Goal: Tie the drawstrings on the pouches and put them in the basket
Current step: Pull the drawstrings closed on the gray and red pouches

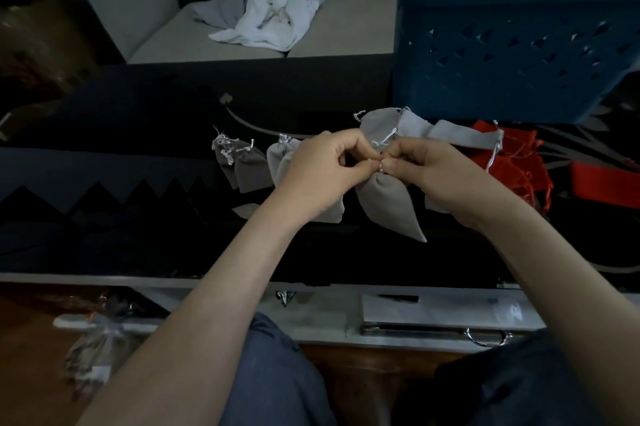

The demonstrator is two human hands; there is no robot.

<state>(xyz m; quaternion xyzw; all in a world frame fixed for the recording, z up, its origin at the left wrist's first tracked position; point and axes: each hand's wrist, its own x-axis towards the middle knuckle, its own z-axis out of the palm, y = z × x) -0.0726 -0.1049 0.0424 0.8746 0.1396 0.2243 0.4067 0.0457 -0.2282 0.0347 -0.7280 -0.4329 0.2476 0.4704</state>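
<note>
A grey drawstring pouch (389, 205) hangs below my two hands over the dark table. My left hand (320, 169) and my right hand (420, 165) meet at its gathered neck, each pinching the white drawstring there. Several grey pouches with white strings (242, 162) lie to the left of my hands, and more grey pouches (412, 125) lie just behind them. A heap of red pouches (502, 155) sits to the right. The blue perforated basket (512, 44) stands at the back right of the table.
The dark patterned table (138, 148) spreads to the left. Behind it is a light sofa with crumpled white cloth (273, 13). A red box (604, 183) lies at the right edge. On a lower shelf near my knees lie a notebook (433, 314) and a small packet (97, 339).
</note>
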